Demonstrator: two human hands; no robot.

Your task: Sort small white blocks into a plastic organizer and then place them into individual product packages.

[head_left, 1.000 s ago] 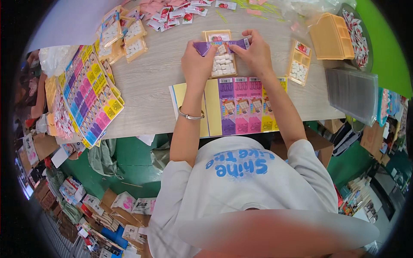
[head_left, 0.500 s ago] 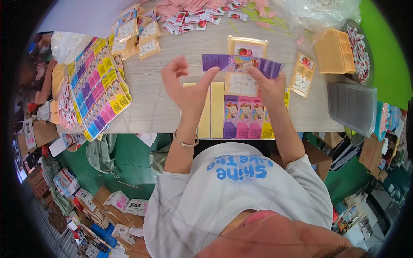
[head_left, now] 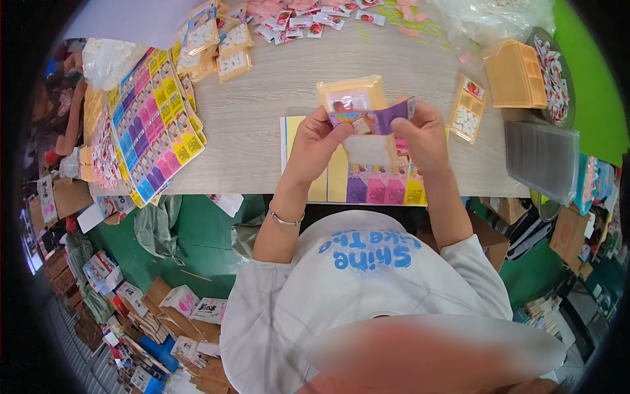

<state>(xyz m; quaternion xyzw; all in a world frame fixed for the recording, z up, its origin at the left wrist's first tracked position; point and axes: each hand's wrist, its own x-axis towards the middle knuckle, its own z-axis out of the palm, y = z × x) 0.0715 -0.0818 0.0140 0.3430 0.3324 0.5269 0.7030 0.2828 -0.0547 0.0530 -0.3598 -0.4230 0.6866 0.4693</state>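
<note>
Over the counter (head_left: 262,125), head view, centre: both hands hold one purple card strip (head_left: 374,119) just above the surface. Left hand (head_left: 316,143) has its fingers (head_left: 338,131) closed on the strip's left end; right hand (head_left: 425,134) has fingers curled over the right end. Strip runs roughly level between them, slightly higher at right. A clear pack of small white pieces (head_left: 369,148) sits right under the strip, between the hands; can't tell if either hand touches it.

Just beyond the strip: yellow tray (head_left: 351,94) with a clear window, flat on the counter. Under the hands, at the near edge: printed sheet (head_left: 367,187), yellow columns at left, purple and pink panels at right.

Left side: large multicoloured sheet stack (head_left: 154,125) overhanging the near edge. Far left: several small yellow packs (head_left: 223,56). Right of the hands: another yellow pack (head_left: 467,110), then an orange basket (head_left: 516,75), then a stack of clear sleeves (head_left: 543,157) at the right edge. Far edge: scattered small red-and-white sachets (head_left: 308,20).

Metal bracelet (head_left: 285,218) on the left wrist.
</note>
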